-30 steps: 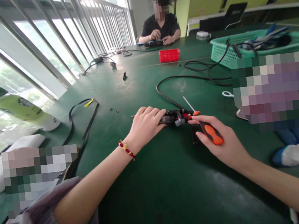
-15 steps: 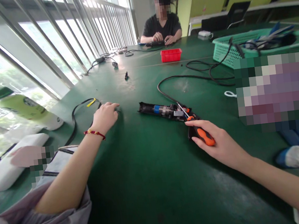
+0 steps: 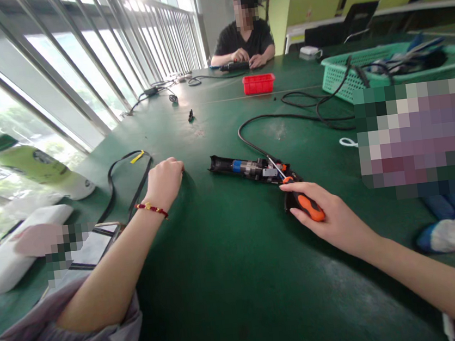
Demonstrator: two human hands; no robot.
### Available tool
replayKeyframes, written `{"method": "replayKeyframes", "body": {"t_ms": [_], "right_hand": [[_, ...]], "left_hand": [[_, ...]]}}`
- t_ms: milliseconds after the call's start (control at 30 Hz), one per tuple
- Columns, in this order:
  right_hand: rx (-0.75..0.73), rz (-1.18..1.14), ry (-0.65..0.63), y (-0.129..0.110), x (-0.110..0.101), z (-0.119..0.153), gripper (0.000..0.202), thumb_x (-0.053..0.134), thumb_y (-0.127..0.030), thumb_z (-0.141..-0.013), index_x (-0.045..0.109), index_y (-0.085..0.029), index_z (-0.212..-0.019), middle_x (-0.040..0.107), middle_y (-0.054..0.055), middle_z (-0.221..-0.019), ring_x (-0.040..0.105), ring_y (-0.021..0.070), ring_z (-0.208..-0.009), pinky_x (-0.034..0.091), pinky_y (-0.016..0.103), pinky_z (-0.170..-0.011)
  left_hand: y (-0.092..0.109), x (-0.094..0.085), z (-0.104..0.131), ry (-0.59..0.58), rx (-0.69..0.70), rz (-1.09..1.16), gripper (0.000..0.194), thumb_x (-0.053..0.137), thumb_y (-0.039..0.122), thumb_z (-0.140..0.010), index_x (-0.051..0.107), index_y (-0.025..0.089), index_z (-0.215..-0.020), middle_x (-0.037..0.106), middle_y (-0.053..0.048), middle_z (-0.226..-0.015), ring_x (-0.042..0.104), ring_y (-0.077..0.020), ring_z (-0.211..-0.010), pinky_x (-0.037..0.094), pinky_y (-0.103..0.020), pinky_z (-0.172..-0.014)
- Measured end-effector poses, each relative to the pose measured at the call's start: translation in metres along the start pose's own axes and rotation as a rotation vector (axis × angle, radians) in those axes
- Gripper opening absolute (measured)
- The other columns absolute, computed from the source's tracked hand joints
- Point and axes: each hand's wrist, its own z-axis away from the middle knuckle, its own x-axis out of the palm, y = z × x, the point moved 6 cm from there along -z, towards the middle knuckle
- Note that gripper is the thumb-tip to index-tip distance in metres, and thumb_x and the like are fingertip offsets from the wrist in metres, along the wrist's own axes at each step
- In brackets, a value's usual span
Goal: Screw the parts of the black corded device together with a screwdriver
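My right hand (image 3: 326, 208) is closed around the orange-and-black handle of a screwdriver (image 3: 309, 205). The screwdriver's metal shaft slants up and left over an opened black handheld device (image 3: 247, 169), whose inner parts show blue, grey and orange. A black cord runs from the device. To the left of it, my left hand (image 3: 166, 178) rests low over the table with its fingers curled closed near the surface. Whatever those fingertips hold, if anything, is hidden from view.
A red bin (image 3: 258, 83) and a small black part (image 3: 190, 115) lie farther off on the green table (image 3: 232, 279). At right stands a green basket (image 3: 338, 78). A bottle (image 3: 38, 164) and a black strap (image 3: 111, 186) are at left. Another person (image 3: 243, 43) works across the table.
My left hand's outstretched index finger has curled in, and that hand has shifted slightly right. My right hand keeps the screwdriver at the device with little movement.
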Motion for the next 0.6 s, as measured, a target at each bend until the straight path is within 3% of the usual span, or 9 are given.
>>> {"method": "replayKeyframes", "body": {"t_ms": [200,333,500,600], "right_hand": [[0.075,-0.062,0.010,0.003,-0.002,0.002,0.036,0.053,-0.022,-0.083,0.052,-0.024,-0.118,0.060,0.005,-0.119,0.056,0.0196,-0.112,0.042,0.036,-0.100],[0.121,-0.133,0.139,0.007,-0.009,0.004,0.034,0.053,-0.023,-0.083,0.052,-0.024,-0.117,0.062,0.005,-0.117,0.058,0.0191,-0.112,0.042,0.035,-0.100],[0.211,-0.119,0.255,0.017,-0.015,0.004,0.039,0.054,-0.025,-0.081,0.050,-0.024,-0.119,0.060,0.006,-0.122,0.055,0.0212,-0.115,0.038,0.039,-0.103],[0.254,-0.105,0.249,0.022,-0.014,0.004,0.041,0.053,-0.025,-0.081,0.048,-0.024,-0.122,0.056,0.006,-0.126,0.052,0.0223,-0.118,0.036,0.041,-0.105]], "left_hand": [[0.017,-0.007,0.007,-0.005,0.018,-0.033,0.027,0.035,0.014,-0.087,0.061,0.011,-0.096,0.061,-0.013,-0.098,0.061,-0.0259,-0.091,0.049,-0.032,-0.065],[0.049,-0.019,0.025,0.010,0.084,-0.042,0.024,0.035,0.011,-0.088,0.058,0.011,-0.095,0.060,-0.012,-0.096,0.059,-0.0246,-0.091,0.050,-0.030,-0.062],[0.116,-0.035,0.064,0.039,0.435,0.020,0.017,0.041,0.006,-0.087,0.056,0.012,-0.092,0.059,-0.009,-0.094,0.057,-0.0206,-0.088,0.050,-0.028,-0.064],[0.142,-0.041,0.084,0.103,0.637,0.084,0.015,0.045,0.006,-0.086,0.056,0.013,-0.092,0.058,-0.007,-0.094,0.056,-0.0192,-0.086,0.049,-0.027,-0.065]]}}
